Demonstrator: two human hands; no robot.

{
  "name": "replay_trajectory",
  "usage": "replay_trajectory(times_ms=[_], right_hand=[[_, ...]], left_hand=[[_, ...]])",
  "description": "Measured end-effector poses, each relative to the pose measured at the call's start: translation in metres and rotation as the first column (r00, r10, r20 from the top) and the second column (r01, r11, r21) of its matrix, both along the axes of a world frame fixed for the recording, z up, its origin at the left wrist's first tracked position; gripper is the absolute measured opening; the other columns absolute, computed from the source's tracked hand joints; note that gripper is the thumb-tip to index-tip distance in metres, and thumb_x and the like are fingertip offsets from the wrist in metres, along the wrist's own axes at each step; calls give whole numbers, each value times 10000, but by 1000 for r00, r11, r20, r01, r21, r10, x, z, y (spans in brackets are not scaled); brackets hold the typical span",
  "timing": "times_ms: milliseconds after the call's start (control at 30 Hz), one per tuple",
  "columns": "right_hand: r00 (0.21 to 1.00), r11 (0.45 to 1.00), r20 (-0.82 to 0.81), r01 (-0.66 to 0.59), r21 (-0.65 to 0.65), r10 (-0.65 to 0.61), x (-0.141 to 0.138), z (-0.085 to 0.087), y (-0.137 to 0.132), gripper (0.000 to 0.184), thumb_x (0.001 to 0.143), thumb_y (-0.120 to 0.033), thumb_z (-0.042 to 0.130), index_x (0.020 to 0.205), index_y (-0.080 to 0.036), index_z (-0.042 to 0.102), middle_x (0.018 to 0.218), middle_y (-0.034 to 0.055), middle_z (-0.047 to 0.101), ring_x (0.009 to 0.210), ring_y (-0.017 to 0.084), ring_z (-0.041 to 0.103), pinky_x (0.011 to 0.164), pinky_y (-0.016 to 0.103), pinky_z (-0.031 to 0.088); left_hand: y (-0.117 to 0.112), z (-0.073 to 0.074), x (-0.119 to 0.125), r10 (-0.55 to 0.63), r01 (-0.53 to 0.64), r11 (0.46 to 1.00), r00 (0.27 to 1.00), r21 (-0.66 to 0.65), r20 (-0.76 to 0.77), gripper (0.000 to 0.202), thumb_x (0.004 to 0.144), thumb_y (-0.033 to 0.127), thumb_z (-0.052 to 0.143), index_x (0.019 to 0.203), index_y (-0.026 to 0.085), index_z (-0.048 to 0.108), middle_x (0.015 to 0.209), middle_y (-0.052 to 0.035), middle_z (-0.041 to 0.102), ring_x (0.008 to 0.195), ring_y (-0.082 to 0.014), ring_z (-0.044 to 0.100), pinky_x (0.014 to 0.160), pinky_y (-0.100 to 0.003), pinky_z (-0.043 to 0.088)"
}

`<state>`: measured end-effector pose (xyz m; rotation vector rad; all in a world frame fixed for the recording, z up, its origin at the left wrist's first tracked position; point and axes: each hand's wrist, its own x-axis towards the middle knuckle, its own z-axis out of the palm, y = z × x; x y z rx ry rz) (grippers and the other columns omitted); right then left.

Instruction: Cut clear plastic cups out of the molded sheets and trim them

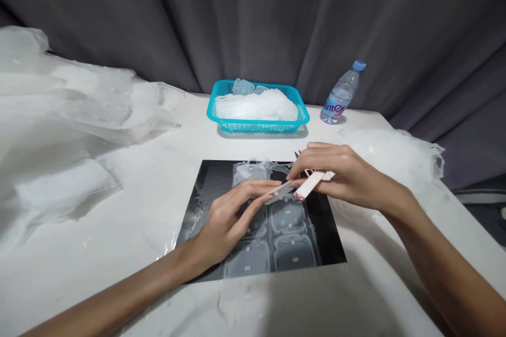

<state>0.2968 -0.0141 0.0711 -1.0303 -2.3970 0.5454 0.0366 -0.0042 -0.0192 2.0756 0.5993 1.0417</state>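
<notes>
Over a black mat [332, 245], my left hand [229, 216] pinches a small translucent plastic piece [280, 191] between thumb and fingers. From the other side, my right hand [332, 171] has its fingertips at the edge of the same piece. A white tool [310, 185] with an orange end is tucked in my right hand; dark pointed tips show beside the index finger, and its kind is partly hidden. Beneath both hands, a clear molded plastic sheet [292, 250] with rounded rectangular shapes lies on the mat. My left hand covers part of it.
A turquoise basket [259, 126] holding white film and clear pieces stands at the back. To its right is a water bottle [340, 95]. A large heap of translucent sheets [71, 116] covers the left side; another pile [387, 158] lies right. A grey curtain [253, 16] hangs behind the white table [150, 195].
</notes>
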Motion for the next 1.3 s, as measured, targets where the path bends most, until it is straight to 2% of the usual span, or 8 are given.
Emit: replay_trajectory(times_ms=[433, 567, 633, 767, 833, 1000, 1167, 1300], right_hand=[[985, 979, -165, 6, -202, -40, -3, -6, 0, 364, 965, -135, 660, 1309, -251, 683, 1026, 30, 762, 924, 180, 700, 817, 289, 531], [987, 975, -158, -46, -216, 11, -5, -10, 3, 218, 997, -228, 659, 1199, -237, 744, 1038, 56, 754, 912, 188, 690, 804, 298, 528], [992, 977, -125, -18, -211, -8, -5, -12, 4, 152, 988, -247, 682, 1116, -220, 759, 980, 48, 752, 857, 178, 680, 769, 287, 511], [972, 975, -80, 215, -61, -220, -11, -19, 3, 134, 1008, -237, 638, 1122, -222, 707, 1036, 49, 745, 934, 193, 681, 780, 288, 501], [961, 966, -114, 255, 28, -250, -21, -23, -2, 133, 1017, -246, 620, 1135, -225, 679, 1060, 62, 729, 979, 203, 680, 786, 291, 510], [999, 986, -19, -24, 164, 28, -59, -41, -18, 242, 1031, -248, 608, 1268, -245, 661, 1204, 97, 710, 1098, 201, 688, 822, 284, 545], [998, 958, -30, -50, 281, 61, -77, -71, -21, 361, 989, -29, 539, 1278, -216, 647, 1198, 86, 736, 1163, 179, 679, 896, 285, 556], [983, 958, -156, -48, 282, 96, -69, -66, -14, 240, 994, -65, 554, 1148, -199, 680, 1148, 79, 757, 1111, 180, 702, 883, 284, 552]], left_hand=[[-2, -3, -2, 1, 0, 1000, 999, -29, 36, 214, 1057, 125, 537, 1190, 219, 676, 1293, -91, 726, 1189, -205, 687, 1017, -339, 537], [-2, -2, -1, 31, -27, 998, 998, -61, 56, 175, 1061, 162, 546, 1165, 214, 678, 1248, -76, 738, 1152, -194, 693, 992, -315, 533], [-1, -2, 0, 65, -61, 990, 997, -126, 30, 148, 1067, 207, 551, 1139, 214, 680, 1142, -50, 757, 1040, -172, 711, 914, -279, 542], [1, -4, 2, 175, -177, 938, 984, -299, -35, 179, 1062, 343, 572, 1006, 203, 667, 804, 21, 673, 644, -107, 579, 596, -221, 452], [4, -5, 3, 189, -191, 912, 981, -362, -41, 217, 1057, 392, 572, 993, 201, 652, 760, 33, 636, 597, -100, 517, 553, -221, 404], [8, -8, 3, 147, -109, 875, 988, -472, 44, 224, 1034, 421, 583, 996, 203, 617, 825, 10, 668, 702, -138, 615, 644, -235, 486], [9, -10, 4, 132, -79, 866, 989, -494, 74, 205, 1004, 404, 630, 995, 199, 623, 879, -2, 658, 741, -145, 620, 631, -223, 483], [10, -9, 7, 111, -34, 861, 986, -508, 123, 233, 1020, 416, 611, 961, 191, 630, 822, 12, 626, 686, -123, 581, 616, -213, 462]])
